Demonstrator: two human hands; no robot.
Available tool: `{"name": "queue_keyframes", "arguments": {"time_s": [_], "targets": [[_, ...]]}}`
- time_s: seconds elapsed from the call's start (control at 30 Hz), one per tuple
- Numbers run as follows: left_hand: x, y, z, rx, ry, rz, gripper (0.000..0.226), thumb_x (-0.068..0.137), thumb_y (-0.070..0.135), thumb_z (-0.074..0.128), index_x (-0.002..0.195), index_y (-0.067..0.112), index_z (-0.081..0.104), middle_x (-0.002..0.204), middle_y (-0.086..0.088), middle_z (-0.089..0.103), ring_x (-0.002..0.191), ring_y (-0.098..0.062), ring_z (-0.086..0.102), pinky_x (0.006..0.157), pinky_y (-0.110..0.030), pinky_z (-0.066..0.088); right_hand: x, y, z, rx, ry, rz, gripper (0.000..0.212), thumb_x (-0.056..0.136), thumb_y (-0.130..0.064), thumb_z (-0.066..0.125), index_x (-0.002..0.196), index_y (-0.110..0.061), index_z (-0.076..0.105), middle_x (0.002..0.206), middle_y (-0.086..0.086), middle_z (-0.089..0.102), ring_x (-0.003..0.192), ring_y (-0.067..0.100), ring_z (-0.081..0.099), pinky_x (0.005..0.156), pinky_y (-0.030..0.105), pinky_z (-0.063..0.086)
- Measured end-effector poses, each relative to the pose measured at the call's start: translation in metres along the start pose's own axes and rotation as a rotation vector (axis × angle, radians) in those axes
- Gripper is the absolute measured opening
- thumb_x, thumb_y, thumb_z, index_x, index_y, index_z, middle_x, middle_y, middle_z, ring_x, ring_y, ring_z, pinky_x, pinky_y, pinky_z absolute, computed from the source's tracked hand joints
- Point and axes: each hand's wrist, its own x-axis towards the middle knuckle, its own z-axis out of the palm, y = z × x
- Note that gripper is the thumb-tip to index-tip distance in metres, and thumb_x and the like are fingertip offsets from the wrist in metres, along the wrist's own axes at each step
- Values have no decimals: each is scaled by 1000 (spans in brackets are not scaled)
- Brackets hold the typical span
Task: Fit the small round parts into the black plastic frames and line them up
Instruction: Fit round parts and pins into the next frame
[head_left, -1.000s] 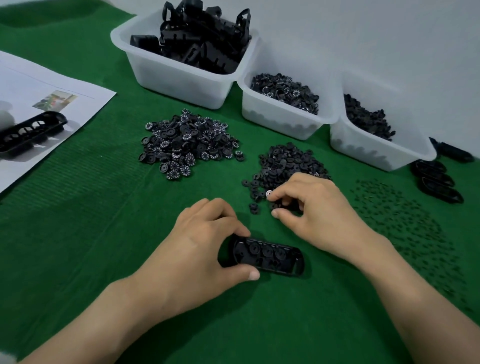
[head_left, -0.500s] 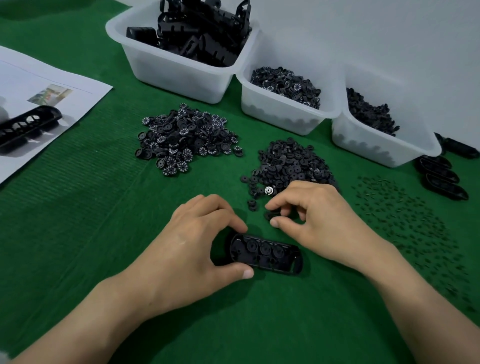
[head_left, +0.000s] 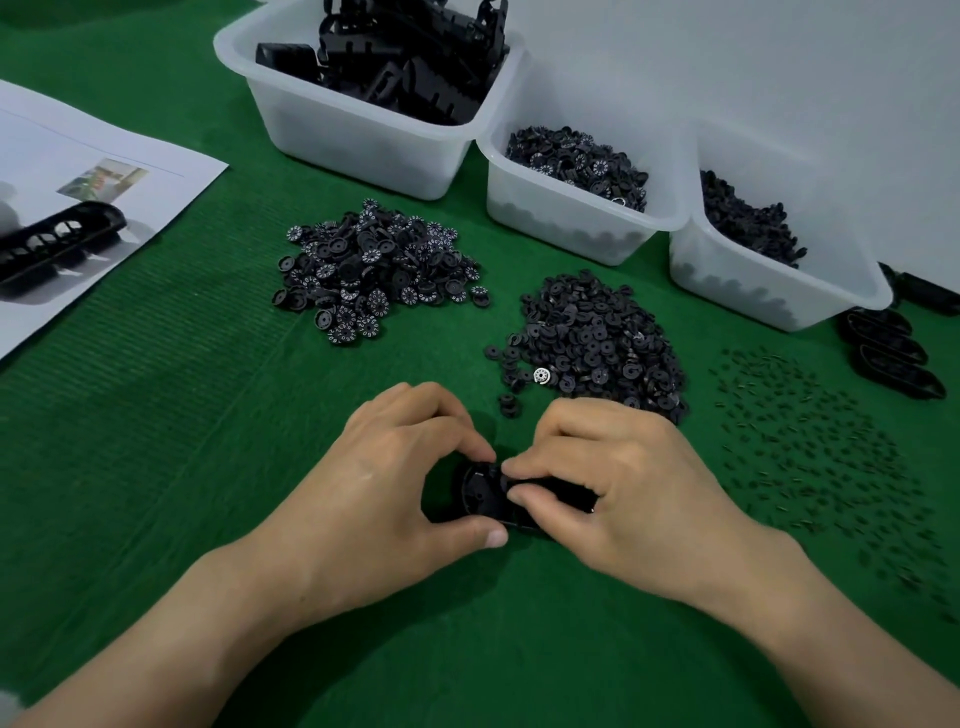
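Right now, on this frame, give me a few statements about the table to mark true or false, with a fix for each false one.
1. The left hand and the right hand both grip the black frame on the green cloth. True.
2. The pile of numbered wheels lies to the right of the pile of plain discs. False: it lies to the left of it.
3. The largest tub holds black frames. True.
4. The two smaller tubs are empty. False: the middle tub and the right tub each hold small black parts.
5. One pale disc lies at the near left edge of the plain discs. True.
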Motion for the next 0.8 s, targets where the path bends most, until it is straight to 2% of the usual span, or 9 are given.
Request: {"name": "queue_keyframes", "arguments": {"time_s": [0.13,0.2,0.27,0.33,0.4,0.53,0.63,0.7,0.8], "targets": [[0,-1,0,5,1,-2,43,63,57,67,96,31,63,99,20,48,96,2,42,89,-14,32,1,-1,0,-52,-32,-36,9,77,-23,70,83,-18,74,71,-3,59,63,17,56,52,36,51],[0,-1,0,6,-2,-3,43,63,56,68,96,30,63,99,20,48,96,1,42,88,-13,32,2,0,-4,-12,-76,-4,15,78,-30,68,89,-22,74,74,-6,60,66,13,57,56,36,53],[0,-1,0,2,-7,-5,43,63,56,68,97,31,63,100,19,48,97,1,42,89,-14,31,6,8,-10,36,-59,104,24,81,-38,62,99,-26,71,80,-10,62,69,3,56,65,33,54],[-1,-1,0,-1,-12,-10,45,63,60,63,98,33,62,101,21,47,98,3,41,90,-12,30,15,24,-13,-2,53,217,23,82,-30,64,104,-25,69,80,-12,60,66,-10,44,67,28,48],[-1,-1,0,-5,-20,-12,49,62,65,57,99,34,61,102,23,46,100,3,40,90,-12,30,25,37,-12,-70,98,304,23,83,-24,65,106,-26,68,79,-11,55,64,-6,40,69,26,42],[-1,0,-1,-7,-25,-13,50,61,68,53,99,35,60,102,24,45,102,4,40,89,-12,30,36,37,-2,-107,48,324,17,84,-25,64,101,-25,69,83,-6,54,79,14,54,77,35,48],[-1,0,-1,-5,-23,-16,47,62,63,59,99,34,61,102,23,45,101,4,39,90,-9,28,36,34,0,-98,38,320,10,82,-17,67,91,-21,68,85,-3,56,79,16,55,75,38,48],[-1,-1,-1,-1,-25,-16,45,63,61,62,99,34,61,102,22,45,100,4,40,90,-10,29,33,33,-1,-59,45,309,9,79,-13,69,82,-21,67,83,-5,57,74,11,53,70,34,47],[-1,-1,-1,2,-26,-18,48,62,65,58,99,34,60,103,23,45,101,3,40,90,-13,31,25,28,-2,52,2,294,13,75,-11,73,74,-22,66,78,-11,58,64,-2,48,62,15,37]]}}
